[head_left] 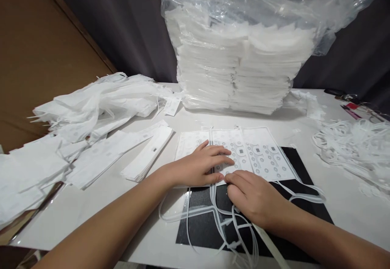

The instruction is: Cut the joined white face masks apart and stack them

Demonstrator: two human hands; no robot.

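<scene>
My left hand (207, 164) lies flat with fingers spread on a white sheet (262, 155) printed with grey rings and small dark squares. Beside its thumb, my right hand (251, 196) is closed at the sheet's near edge; what its fingers grip is hidden. A flat pale strip (271, 244) comes out from beneath the right hand toward the table's front edge. Thin white cords (217, 216) loop out below the sheet, and some run up across it. Under the sheet is a black mat (201, 232).
A tall stack of white sheets (210, 66) in clear plastic stands at the back. White fabric pieces (103, 102) pile up at left, near a bundle of folded strips (149, 155). Tangled white cords (356, 149) lie at right, with scissors (374, 118) behind them.
</scene>
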